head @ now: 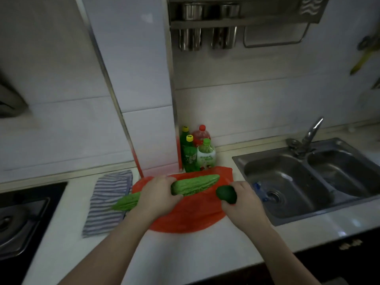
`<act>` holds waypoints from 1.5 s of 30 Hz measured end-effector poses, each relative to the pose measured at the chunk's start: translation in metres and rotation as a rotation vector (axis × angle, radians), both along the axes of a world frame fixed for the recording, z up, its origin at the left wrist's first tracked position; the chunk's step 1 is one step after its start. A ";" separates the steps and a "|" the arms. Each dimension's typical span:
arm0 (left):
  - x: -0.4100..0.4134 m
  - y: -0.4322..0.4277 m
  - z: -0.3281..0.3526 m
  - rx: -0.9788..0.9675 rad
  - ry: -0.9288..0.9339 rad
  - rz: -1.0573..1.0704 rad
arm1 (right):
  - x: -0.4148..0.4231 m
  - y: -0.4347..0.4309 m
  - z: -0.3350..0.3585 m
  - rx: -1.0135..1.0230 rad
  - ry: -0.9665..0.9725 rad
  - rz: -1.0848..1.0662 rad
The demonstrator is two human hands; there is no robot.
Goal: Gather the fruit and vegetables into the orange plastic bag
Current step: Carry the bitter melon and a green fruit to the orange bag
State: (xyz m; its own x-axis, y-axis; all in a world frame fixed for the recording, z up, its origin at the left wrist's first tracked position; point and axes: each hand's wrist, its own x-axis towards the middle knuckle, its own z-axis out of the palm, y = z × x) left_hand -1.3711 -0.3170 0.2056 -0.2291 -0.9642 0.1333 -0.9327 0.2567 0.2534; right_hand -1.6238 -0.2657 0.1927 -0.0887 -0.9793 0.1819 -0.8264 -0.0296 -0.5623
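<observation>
bottles (195, 153) crowding behind orange bag (191, 214), striped cloth (107, 200) left, sink (308, 179) right

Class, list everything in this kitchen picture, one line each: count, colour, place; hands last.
orange plastic bag: one, orange, flat on the counter
bitter melon: one, light green, over the bag, in the left hand's grip
dark green fruit: one, dark green, at the bag's right edge, in the right hand's grip
striped cloth: one, grey and white, left of the bag
bottles: four, green, red and clear, behind the bag
double sink: one, steel, right of the bag
faucet: one, steel, behind the sink
gas stove: one, black, far left
wall rack: one, steel, upper wall
left hand: grips the bitter melon
right hand: grips the dark green fruit
</observation>
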 end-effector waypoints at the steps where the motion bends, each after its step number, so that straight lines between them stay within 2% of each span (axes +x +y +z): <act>1: 0.000 -0.002 -0.003 0.018 0.009 0.006 | 0.001 -0.004 -0.003 0.010 -0.008 0.004; 12: 0.006 -0.054 -0.066 0.174 0.037 0.019 | 0.020 -0.060 -0.047 0.168 0.034 -0.090; 24: -0.031 -0.121 -0.121 0.320 0.038 -0.037 | 0.022 -0.108 -0.102 0.284 0.017 -0.225; 32: -0.042 -0.153 -0.161 0.369 -0.024 0.028 | 0.014 -0.146 -0.144 0.355 -0.003 -0.202; 38: -0.042 -0.161 -0.188 0.344 -0.045 0.111 | 0.011 -0.169 -0.171 0.438 -0.033 -0.204; 45: -0.043 -0.170 -0.191 0.253 0.007 0.134 | 0.006 -0.187 -0.179 0.406 -0.007 -0.241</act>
State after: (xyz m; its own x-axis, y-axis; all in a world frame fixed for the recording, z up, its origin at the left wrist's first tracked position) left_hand -1.4140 -0.4872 0.0146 -0.0974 -0.9886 -0.1147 -0.9520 0.0589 0.3004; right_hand -1.6180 -0.4531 0.0134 -0.3221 -0.9223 -0.2134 -0.7788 0.3863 -0.4941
